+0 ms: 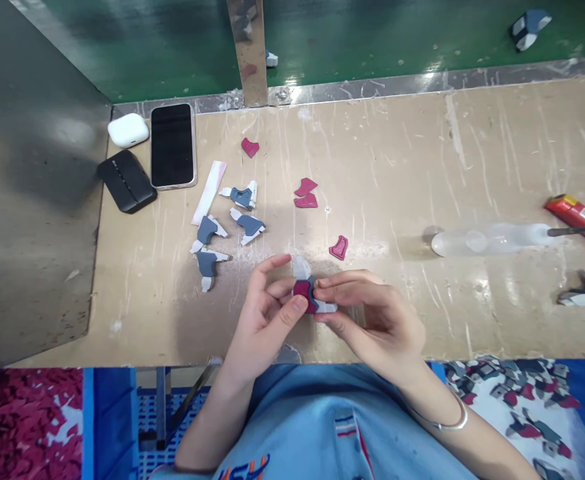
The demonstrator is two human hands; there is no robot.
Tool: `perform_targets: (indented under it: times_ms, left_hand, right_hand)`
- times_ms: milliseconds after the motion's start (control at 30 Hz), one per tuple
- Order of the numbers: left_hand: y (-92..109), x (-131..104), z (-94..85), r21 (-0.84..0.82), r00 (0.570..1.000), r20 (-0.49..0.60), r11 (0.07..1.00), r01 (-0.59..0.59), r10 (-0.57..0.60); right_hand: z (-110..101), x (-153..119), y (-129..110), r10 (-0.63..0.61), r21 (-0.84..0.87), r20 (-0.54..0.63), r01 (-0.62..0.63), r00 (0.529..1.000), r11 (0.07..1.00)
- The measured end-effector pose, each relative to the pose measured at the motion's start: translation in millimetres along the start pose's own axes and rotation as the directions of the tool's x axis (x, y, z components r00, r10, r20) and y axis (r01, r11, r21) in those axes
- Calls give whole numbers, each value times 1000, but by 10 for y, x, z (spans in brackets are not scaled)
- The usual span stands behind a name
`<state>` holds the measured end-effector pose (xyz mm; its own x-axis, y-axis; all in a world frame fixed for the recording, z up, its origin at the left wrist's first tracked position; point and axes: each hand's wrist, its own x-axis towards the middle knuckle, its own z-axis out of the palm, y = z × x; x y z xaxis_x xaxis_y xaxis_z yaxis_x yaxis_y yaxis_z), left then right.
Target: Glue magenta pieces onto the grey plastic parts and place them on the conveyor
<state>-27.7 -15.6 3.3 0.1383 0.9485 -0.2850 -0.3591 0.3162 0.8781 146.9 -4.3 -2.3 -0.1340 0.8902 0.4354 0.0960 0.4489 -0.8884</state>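
Between both hands is a small grey-and-white plastic part (301, 269) with a maroon piece on its face. My left hand (267, 307) pinches it, thumb on the maroon piece. Fingers of my right hand (372, 310) grip its right side. Just beyond them lies a loose maroon piece (339, 247). Two more maroon pieces (306, 200) touch or nearly touch farther up, and another maroon piece (250, 147) lies toward the back. To the left are several grey-and-white parts (247, 225) without visible maroon pieces.
A white-pink strip (209, 193), a phone (172, 147), a white case (128, 130) and a black box (127, 181) lie left. A clear bottle with a thin tip (492, 240) and a red lighter (580, 220) lie right. Below are bins of maroon pieces (32, 420) and finished-looking parts (527, 393).
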Motion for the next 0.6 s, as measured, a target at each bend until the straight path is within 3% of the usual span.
perform_targets:
  times_ms: [133, 200, 300, 400, 500, 600]
  left_hand:
    - [68, -33, 29, 158, 996, -35, 985, -75, 82]
    - [93, -43, 38, 284, 987, -14, 947, -149, 160]
    - [95, -48, 48, 396, 961, -24, 885, -244, 275]
    - [68, -47, 64, 338, 953, -93, 910, -242, 288]
    - [46, -43, 86, 287, 957, -95, 928, -237, 274]
    - [42, -37, 100, 316, 936, -104, 903, -291, 338]
  right_hand:
    - [-10, -57, 4, 122, -7, -33, -123, 992, 992]
    - [-21, -48, -12, 256, 7, -55, -255, 965, 967]
    - [-41, -3, -47, 396, 26, 18, -396, 918, 918]
    - [-37, 18, -79, 404, 55, -37, -401, 914, 914]
    - [1, -4, -98, 382, 73, -123, -375, 916, 924]
    - [37, -25, -103, 369, 94, -145, -359, 918, 929]
